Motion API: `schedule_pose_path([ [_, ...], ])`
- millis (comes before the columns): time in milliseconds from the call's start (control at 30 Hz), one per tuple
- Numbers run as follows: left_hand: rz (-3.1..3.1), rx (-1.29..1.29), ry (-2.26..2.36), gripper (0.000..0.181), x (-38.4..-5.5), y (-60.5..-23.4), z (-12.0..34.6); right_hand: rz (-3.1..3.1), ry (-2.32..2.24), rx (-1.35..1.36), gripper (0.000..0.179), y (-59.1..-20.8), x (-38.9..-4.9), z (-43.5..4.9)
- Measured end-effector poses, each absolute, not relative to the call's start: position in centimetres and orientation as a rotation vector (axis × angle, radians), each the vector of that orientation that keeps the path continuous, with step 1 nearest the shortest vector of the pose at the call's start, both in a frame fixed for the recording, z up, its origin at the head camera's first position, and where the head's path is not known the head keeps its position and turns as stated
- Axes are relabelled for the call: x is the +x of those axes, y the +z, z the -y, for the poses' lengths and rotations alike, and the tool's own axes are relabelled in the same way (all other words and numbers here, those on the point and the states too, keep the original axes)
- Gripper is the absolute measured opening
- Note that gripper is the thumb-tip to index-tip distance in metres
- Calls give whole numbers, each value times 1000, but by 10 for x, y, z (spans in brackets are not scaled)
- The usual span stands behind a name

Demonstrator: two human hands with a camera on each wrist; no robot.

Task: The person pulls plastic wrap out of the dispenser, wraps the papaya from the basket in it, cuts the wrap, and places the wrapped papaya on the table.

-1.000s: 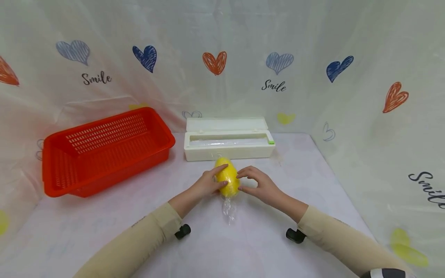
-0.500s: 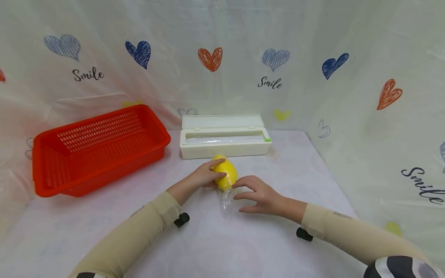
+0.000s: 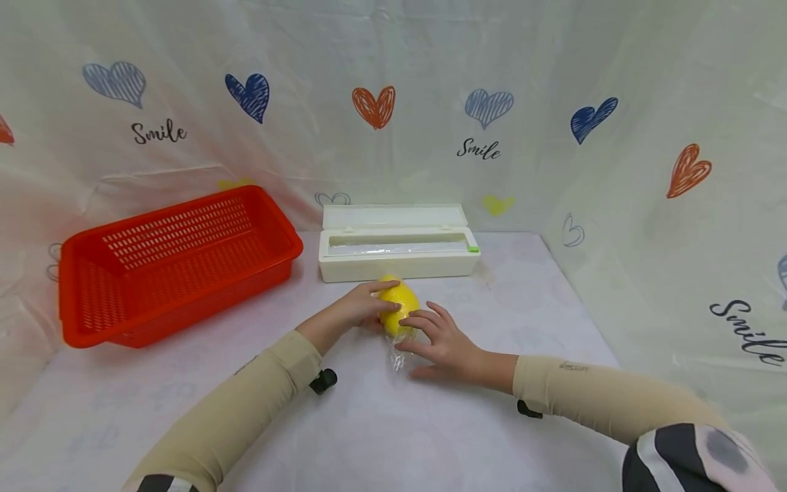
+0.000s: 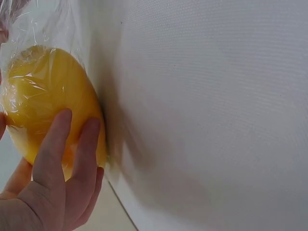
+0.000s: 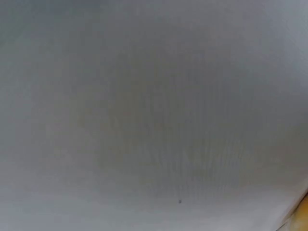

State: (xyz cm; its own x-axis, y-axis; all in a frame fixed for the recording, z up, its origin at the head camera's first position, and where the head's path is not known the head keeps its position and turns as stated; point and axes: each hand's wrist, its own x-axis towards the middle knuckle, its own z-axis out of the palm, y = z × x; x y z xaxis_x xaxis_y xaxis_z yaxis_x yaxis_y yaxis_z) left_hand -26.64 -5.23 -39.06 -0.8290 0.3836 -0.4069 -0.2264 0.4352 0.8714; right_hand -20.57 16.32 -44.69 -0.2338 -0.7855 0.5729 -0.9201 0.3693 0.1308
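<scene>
A yellow oval fruit, wrapped in clear cling film, lies on the table in the middle of the head view. My left hand grips it from the left; in the left wrist view the fingers curve round the yellow side. A crumpled tail of cling film sticks out from its near end. My right hand is at that end, fingers spread and bent a little over the film. Whether they touch the film is unclear. Only a corner of the fruit shows in the right wrist view.
Behind the fruit stands a white cling film box with its lid raised and a roll inside. A red plastic basket sits at the left. A curtain printed with hearts hangs behind the white table.
My right hand has left the fruit's right side, moved toward me and then left to the film tail. The left hand keeps its hold. The head view has shifted slightly.
</scene>
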Motion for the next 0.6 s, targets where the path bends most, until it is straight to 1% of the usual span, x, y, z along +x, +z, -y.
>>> schedule_pose_path([
  [100, -2128, 141, 1414, 59, -266, -390, 52, 2020, 368, 1452, 24, -448, -205, -162],
  [200, -2131, 141, 1408, 58, -267, -389, 51, 1963, 413, 1453, 16, -446, -203, -162],
  [433, -2137, 137, 1411, 57, -266, -388, 49, 1989, 483, 1422, 17, -440, -195, -165],
  [600, -2137, 166, 1416, 58, -263, -386, 49, 2058, 466, 1375, 28, -440, -194, -168],
])
